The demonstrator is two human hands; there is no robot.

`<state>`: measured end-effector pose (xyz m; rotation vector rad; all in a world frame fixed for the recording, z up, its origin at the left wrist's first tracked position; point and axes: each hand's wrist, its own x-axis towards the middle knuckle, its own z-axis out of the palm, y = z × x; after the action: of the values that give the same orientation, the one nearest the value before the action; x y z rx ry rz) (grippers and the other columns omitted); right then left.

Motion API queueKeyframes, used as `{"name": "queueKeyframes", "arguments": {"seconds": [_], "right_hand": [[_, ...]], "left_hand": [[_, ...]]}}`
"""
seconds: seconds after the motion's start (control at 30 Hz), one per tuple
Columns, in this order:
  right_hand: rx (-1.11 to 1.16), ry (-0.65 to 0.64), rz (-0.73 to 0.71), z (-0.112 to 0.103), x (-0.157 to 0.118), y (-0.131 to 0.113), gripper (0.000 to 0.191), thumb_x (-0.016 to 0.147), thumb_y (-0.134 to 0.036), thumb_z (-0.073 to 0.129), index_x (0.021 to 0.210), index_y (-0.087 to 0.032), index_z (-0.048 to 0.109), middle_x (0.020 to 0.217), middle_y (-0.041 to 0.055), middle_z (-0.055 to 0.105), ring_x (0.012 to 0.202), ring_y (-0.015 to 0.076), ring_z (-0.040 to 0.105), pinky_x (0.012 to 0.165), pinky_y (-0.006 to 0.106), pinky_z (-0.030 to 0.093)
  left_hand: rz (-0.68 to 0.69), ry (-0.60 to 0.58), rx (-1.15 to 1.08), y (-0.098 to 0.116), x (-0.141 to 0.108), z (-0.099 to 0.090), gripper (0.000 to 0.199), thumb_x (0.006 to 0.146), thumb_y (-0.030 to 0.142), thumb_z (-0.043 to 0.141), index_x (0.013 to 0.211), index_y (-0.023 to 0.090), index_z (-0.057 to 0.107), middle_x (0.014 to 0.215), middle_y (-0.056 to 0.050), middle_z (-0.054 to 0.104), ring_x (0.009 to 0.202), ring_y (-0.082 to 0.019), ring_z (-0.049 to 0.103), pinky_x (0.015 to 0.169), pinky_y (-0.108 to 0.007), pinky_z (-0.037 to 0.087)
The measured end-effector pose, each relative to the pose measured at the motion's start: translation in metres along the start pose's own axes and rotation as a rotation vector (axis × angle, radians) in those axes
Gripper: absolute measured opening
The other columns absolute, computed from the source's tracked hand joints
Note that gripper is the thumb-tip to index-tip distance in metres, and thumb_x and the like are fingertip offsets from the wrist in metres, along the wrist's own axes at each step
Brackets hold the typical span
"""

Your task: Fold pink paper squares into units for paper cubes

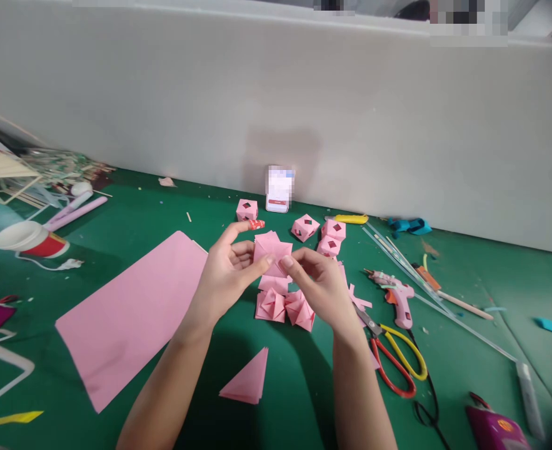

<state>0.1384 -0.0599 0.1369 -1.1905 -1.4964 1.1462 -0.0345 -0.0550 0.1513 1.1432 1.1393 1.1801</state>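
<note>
Both hands, left hand point(226, 275) and right hand point(320, 284), hold the folded pink paper point(270, 252) flat, facing up.

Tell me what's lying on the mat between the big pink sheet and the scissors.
In the head view, a folded pink triangle lies on the green mat between the big pink sheet and the scissors, under the person's forearms.

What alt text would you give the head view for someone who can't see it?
Both hands, left hand and right hand, pinch a partly folded pink paper piece above a green table. Finished pink paper cubes, a large pink sheet, scissors and a pink glue gun lie around.
</note>
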Motion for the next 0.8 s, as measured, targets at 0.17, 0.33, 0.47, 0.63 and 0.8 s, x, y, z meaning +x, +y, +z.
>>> {"name": "queueKeyframes", "arguments": {"seconds": [0.17,0.33,0.47,0.63,0.8], "right_hand": [[-0.048,-0.036,0.0,-0.0035,-0.0009,0.0016,0.033,0.093,-0.047,0.062,0.076,-0.02,0.066,0.071,0.0005,0.063,0.064,0.014,0.054,0.059,0.026,0.042],[-0.072,-0.025,0.0,-0.0035,-0.0018,-0.0001,0.034,0.093,-0.048,0.062,0.076,-0.02,0.067,0.071,0.0014,0.066,0.065,0.015,0.058,0.06,0.027,0.045],[-0.051,-0.058,-0.004,-0.0041,-0.003,-0.0031,0.027,0.091,-0.043,0.065,0.078,-0.02,0.069,0.075,0.002,0.07,0.07,0.0165,0.063,0.065,0.028,0.049],[-0.045,-0.057,-0.029,-0.0033,-0.0036,-0.0028,0.018,0.09,-0.033,0.066,0.078,-0.02,0.067,0.076,0.0014,0.069,0.069,0.0162,0.062,0.066,0.028,0.049],[-0.024,-0.043,-0.04,-0.0019,-0.0031,-0.0015,0.013,0.089,-0.028,0.066,0.078,-0.021,0.066,0.076,0.0012,0.068,0.07,0.0163,0.061,0.067,0.029,0.049]], "left_hand": [[0.013,0.001,0.024,-0.0001,-0.0002,-0.0005,0.055,0.078,0.027,0.079,0.127,0.024,0.054,0.082,0.0,0.073,0.077,-0.016,0.072,0.071,-0.025,0.059],[0.018,0.028,0.017,0.0004,0.0001,-0.0006,0.057,0.078,0.027,0.078,0.128,0.023,0.052,0.087,-0.002,0.074,0.079,-0.017,0.073,0.072,-0.027,0.06],[0.027,0.057,0.029,0.0023,0.001,-0.0041,0.059,0.075,0.027,0.08,0.127,0.023,0.052,0.088,-0.002,0.074,0.078,-0.017,0.073,0.069,-0.026,0.059],[0.041,0.06,0.02,0.003,0.0009,-0.0074,0.059,0.074,0.025,0.08,0.126,0.023,0.053,0.091,-0.003,0.075,0.078,-0.017,0.072,0.065,-0.024,0.058],[0.043,0.072,0.007,0.0025,-0.0009,-0.0058,0.058,0.076,0.023,0.079,0.127,0.025,0.053,0.091,-0.001,0.074,0.079,-0.016,0.072,0.069,-0.024,0.058]]}}
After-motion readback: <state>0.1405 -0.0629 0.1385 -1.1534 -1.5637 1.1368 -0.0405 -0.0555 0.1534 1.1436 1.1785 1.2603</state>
